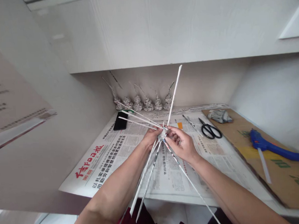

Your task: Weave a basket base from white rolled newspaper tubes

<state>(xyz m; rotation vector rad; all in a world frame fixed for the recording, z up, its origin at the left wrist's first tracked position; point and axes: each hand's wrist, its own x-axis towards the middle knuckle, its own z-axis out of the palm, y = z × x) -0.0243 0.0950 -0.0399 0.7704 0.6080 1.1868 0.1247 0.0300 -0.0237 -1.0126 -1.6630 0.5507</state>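
Note:
Between my two hands, above the newspaper, is a small woven piece of rolled paper strips (pixel 162 135), with long paper sticks radiating from its middle. My left hand (pixel 152 137) grips its left side, fingers closed near where several sticks fan out to the left. On the other side my right hand (pixel 182 142) pinches the piece, thumb and curled fingers by the base of a white paper stick (pixel 175 94) that points up and away. More sticks hang down toward my lap between my forearms. The fingertips partly hide the woven centre.
Several small woven gourd shapes (pixel 148 104) line the back wall. On the newspaper (pixel 112 160) lie a black phone (pixel 121 121), black-handled scissors (pixel 210 130) and loose paper sticks. At right, cardboard (pixel 273 172) bears a blue glue gun (pixel 274 147) and crumpled paper (pixel 220 116). A cabinet panel (pixel 160 31) overhangs.

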